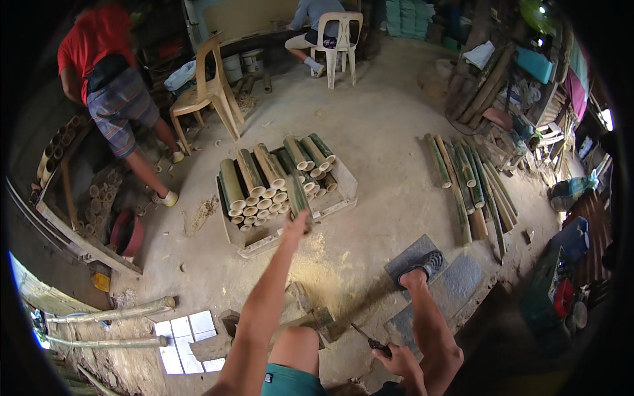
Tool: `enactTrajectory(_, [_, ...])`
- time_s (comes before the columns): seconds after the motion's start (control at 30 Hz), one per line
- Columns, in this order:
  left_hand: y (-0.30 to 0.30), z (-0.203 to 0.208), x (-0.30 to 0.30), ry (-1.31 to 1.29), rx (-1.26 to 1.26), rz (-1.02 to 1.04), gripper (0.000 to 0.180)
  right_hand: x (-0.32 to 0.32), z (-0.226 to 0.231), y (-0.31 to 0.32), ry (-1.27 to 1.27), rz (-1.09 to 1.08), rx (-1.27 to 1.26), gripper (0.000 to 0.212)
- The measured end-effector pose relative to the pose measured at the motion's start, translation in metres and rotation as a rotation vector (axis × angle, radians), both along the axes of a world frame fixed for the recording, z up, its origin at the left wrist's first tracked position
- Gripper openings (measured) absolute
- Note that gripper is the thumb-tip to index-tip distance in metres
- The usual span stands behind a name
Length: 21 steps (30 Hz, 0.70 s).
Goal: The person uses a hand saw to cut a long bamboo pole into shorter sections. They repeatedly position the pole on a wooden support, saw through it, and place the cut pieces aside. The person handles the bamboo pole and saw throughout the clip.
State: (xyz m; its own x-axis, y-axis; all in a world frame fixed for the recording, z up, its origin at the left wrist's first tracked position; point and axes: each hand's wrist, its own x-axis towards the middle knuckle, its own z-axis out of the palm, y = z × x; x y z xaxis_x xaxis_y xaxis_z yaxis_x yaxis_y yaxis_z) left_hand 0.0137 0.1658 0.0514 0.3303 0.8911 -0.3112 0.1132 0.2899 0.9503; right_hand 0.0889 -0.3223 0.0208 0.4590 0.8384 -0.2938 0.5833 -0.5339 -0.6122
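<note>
A: Condition of the left hand (298,226)?

B: Wrapped around the near end of a green bamboo tube (296,193), over the middle of the near edge of the pale tray (265,246).

A: Position of that tube?

B: Slanting inward across that edge, far end among the stacked tubes (251,174). Whether it touches them, I cannot tell.

A: Right hand (400,363)?

B: Gripping the dark handle of a bladed tool (378,346), blade pointing forward and left, well apart from the tray's near edge.

A: Stack arrangement?

B: Round cut ends face the near edge; several tubes lie on top.

A: Beyond the right corner?

B: Long bamboo poles (457,191) on the floor (389,152), well apart from the tray.
</note>
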Motion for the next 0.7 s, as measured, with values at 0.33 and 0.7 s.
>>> enactTrajectory(0.33, [-0.053,-0.051,-0.111,0.513,0.453,-0.358,0.053,0.006,0.006,0.005,0.081,-0.03,-0.088,0.066])
enactTrajectory(0.7, [-0.273,-0.151,-0.395,1.093,0.657,-0.148,0.08,-0.025,0.021,0.01,-0.128,0.018,-0.109,0.066])
